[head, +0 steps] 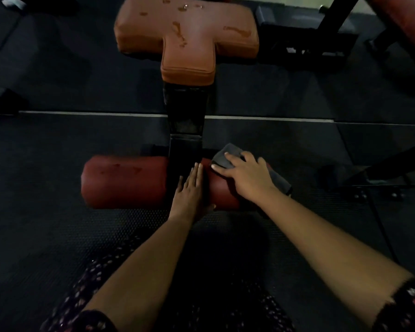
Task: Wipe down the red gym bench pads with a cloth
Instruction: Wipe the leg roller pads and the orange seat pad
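Cloth — grey, folded — lies on the right red roller pad under the spread right hand, the left hand flat on the black post beside it; the T-shaped pad beyond shows wet streaks.

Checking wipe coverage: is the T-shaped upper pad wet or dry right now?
Wet. Dark streaks and glinting droplets lie across the T-shaped pad; the cloth is down on the right roller pad, under the right hand.

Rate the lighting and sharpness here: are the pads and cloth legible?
Head view: dim, floor near black; the T-shaped pad is brightest, wet patches glinting; the roller pad and grey cloth under the right hand are murky yet legible; slight wide-angle bending.
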`<state>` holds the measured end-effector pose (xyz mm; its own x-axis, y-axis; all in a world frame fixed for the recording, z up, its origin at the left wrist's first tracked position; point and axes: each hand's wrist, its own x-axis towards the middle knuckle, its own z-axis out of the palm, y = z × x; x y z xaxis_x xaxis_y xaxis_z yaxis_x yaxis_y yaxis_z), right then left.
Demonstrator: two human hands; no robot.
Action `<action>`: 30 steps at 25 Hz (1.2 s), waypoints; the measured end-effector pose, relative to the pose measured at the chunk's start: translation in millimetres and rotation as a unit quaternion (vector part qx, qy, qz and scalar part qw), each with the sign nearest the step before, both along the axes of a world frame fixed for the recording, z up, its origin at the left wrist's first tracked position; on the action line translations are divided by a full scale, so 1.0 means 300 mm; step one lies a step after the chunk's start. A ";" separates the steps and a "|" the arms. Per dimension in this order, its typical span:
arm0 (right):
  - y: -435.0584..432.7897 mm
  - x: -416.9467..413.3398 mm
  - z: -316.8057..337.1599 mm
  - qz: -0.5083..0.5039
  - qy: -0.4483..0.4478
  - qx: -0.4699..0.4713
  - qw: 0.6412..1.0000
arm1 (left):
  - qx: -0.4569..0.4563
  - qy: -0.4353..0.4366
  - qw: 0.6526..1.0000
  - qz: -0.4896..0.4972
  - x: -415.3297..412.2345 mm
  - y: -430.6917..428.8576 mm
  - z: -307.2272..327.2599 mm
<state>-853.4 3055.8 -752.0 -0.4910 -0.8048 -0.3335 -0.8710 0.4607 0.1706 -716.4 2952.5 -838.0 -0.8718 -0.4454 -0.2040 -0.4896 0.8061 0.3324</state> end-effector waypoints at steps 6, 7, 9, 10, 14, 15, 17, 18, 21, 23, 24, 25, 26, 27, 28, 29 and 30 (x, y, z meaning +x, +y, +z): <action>-0.116 -0.120 0.019 0.012 -0.004 0.027 1.000 | 0.007 -0.023 1.000 -0.006 -0.018 0.002 0.007; -0.161 -0.111 0.015 0.045 -0.005 0.029 0.999 | -0.001 -0.024 1.000 -0.009 -0.019 0.007 0.006; -0.185 -0.114 -0.002 0.085 -0.006 0.027 0.996 | -0.015 -0.013 1.000 -0.007 -0.021 0.019 0.004; -0.164 -0.138 -0.003 0.083 -0.008 0.035 0.996 | -0.022 -0.006 1.000 -0.013 -0.024 0.020 0.005; 0.007 -0.280 0.024 -0.030 -0.009 0.130 0.991 | -0.045 0.016 0.997 -0.057 -0.010 -0.005 0.010; 0.013 -0.283 0.030 -0.049 -0.007 0.131 0.990 | -0.034 0.017 0.997 -0.065 -0.011 -0.020 0.012; -0.047 -0.224 0.021 -0.031 -0.004 0.089 0.996 | -0.032 0.016 0.996 -0.085 -0.014 -0.035 0.012; -0.090 -0.173 0.008 -0.007 -0.005 0.059 0.998 | -0.045 0.016 0.995 -0.087 -0.016 -0.035 0.011; -0.122 -0.094 -0.008 0.054 -0.009 0.007 0.998 | -0.049 -0.003 0.996 -0.072 -0.021 -0.023 0.011; -0.014 -0.129 0.003 0.033 0.008 0.014 0.999 | -0.032 -0.004 0.998 -0.060 -0.020 -0.011 0.009; 0.057 -0.149 0.005 -0.001 0.019 0.015 1.000 | -0.018 0.000 0.998 -0.054 -0.020 -0.008 0.010; 0.126 -0.156 0.005 -0.039 0.034 0.014 0.999 | -0.001 0.005 0.999 -0.045 -0.017 -0.007 0.010; 0.183 -0.145 0.001 -0.080 0.052 0.011 0.995 | 0.018 0.011 0.999 -0.032 -0.014 -0.003 0.008; 0.218 -0.114 -0.009 -0.126 0.070 0.004 0.990 | 0.039 0.015 0.999 -0.016 -0.012 0.004 0.008; 0.229 -0.074 -0.024 -0.175 0.082 -0.007 0.981 | 0.060 0.017 0.998 -0.002 -0.011 0.013 0.007; 0.218 -0.037 -0.042 -0.219 0.086 -0.021 0.972 | 0.076 0.020 0.997 0.009 -0.010 0.020 0.004; 0.192 -0.004 -0.055 -0.256 0.084 -0.036 0.962 | 0.082 0.022 0.996 0.017 -0.007 0.026 -0.001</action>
